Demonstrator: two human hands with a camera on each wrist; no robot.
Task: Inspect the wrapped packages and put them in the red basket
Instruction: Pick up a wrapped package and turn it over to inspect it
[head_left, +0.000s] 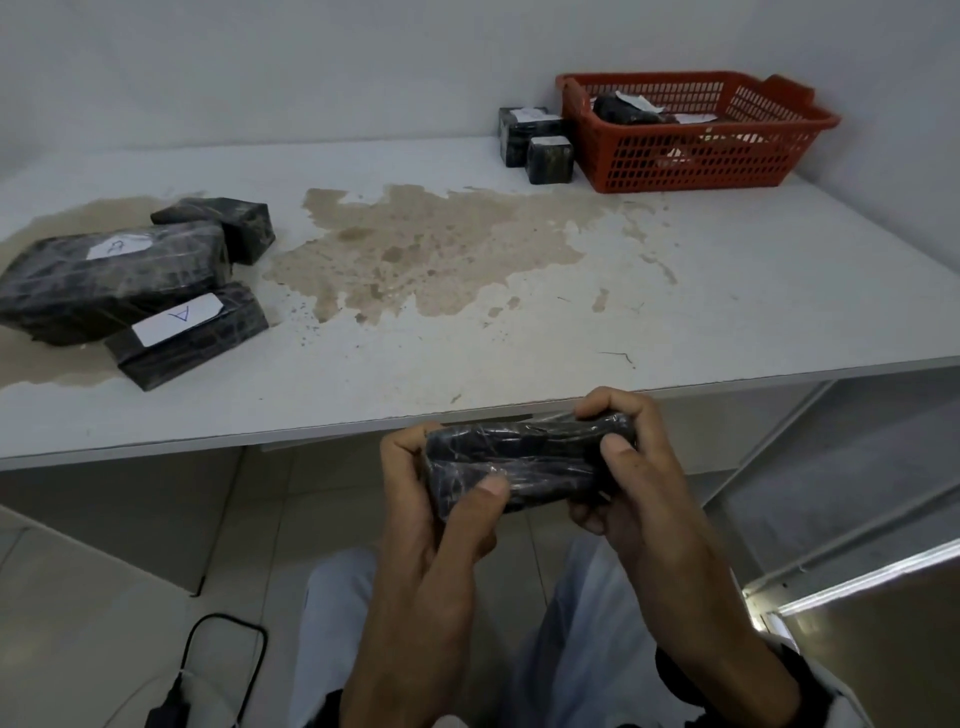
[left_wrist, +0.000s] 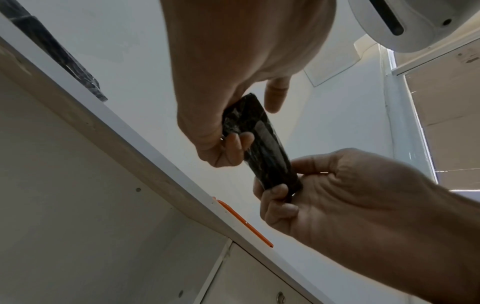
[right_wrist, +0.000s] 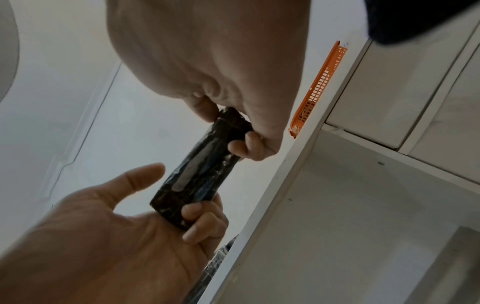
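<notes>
Both hands hold one black, film-wrapped package (head_left: 530, 460) (left_wrist: 265, 148) (right_wrist: 202, 172) in the air just in front of the table's near edge. My left hand (head_left: 447, 467) (left_wrist: 233, 123) (right_wrist: 155, 216) grips its left end, thumb on the near face. My right hand (head_left: 608, 431) (left_wrist: 311, 195) (right_wrist: 233, 127) grips the right end. The red basket (head_left: 696, 156) (right_wrist: 319, 88) stands at the table's far right with a wrapped package (head_left: 623, 111) inside. Two small packages (head_left: 550, 158) stand just left of it. Three more packages (head_left: 109, 275) lie at the left, two with white labels.
The white table (head_left: 519, 322) has a large worn brown patch in its middle. A wall runs behind it. A black cable and charger (head_left: 208, 665) lie on the floor at lower left. A metal frame (head_left: 831, 571) stands at the right, beside my legs.
</notes>
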